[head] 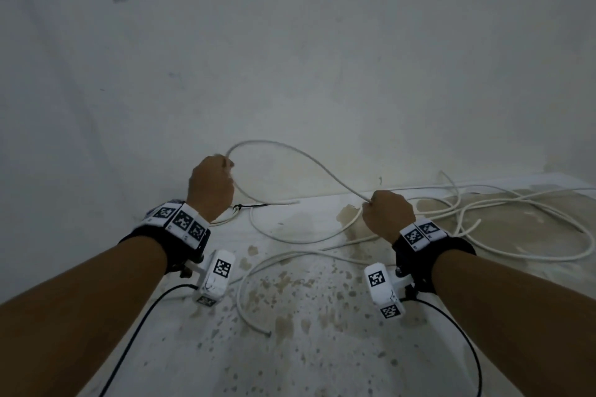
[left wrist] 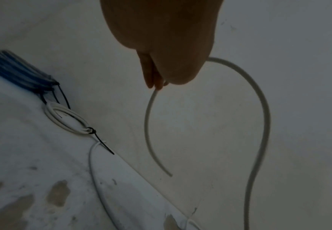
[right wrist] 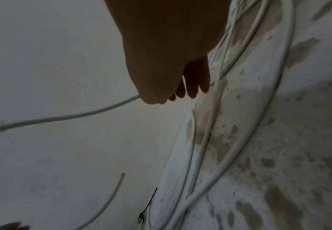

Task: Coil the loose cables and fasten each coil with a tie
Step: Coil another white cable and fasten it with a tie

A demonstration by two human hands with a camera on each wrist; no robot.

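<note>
The left hand (head: pixel 211 187) is seen closed around a white cable (head: pixel 292 151) near its free end, which hangs in a curve below the fist. The right hand (head: pixel 387 214) is closed on the same cable further along, so that an arch is held up between the two fists against the wall (head: pixel 290 42). The rest of the loose white cable is left in a tangle (head: pixel 483 213) on the stained worktop (head: pixel 306 316), to the right of and below the hands. By the wall, beside the left hand, a finished white coil (left wrist: pixel 66 119) is seen fastened with a black tie (left wrist: pixel 102 141), and a blue coil (left wrist: pixel 17 70) is lying just behind it.

Trouble may be expected from the tangle: if the cable is drawn in quickly, crossed strands could be tightened into a knot. The first loop could also be lost if the short free end is allowed to slip through the left fist. The tied coil could be dragged by a passing strand.

No brand or readable writing can be made out; only square coded markers are shown on the wrist bands (head: pixel 182 222).
</note>
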